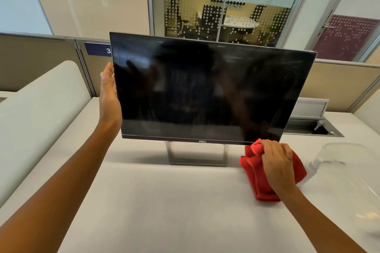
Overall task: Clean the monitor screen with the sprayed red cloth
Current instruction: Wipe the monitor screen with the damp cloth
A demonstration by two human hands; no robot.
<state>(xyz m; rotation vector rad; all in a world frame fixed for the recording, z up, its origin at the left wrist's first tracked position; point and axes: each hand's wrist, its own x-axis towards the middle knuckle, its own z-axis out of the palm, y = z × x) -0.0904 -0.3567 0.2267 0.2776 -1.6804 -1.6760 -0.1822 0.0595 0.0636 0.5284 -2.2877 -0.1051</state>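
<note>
A black monitor [201, 88] with a dark, switched-off screen stands on a silver stand [197, 155] on the white desk. My left hand [109, 92] lies flat against the monitor's left edge, fingers pointing up. My right hand [277, 160] grips a bunched red cloth [255, 172] just below the screen's lower right corner, with the top of the cloth touching the bottom bezel. Most of the cloth hangs down toward the desk under my hand.
A clear spray bottle [341, 170] lies blurred on the desk [164, 201] to the right of the cloth. An open cable tray [314, 127] sits behind the monitor at the right. Beige partitions [37, 61] enclose the desk; a white padded panel [41, 119] stands at left.
</note>
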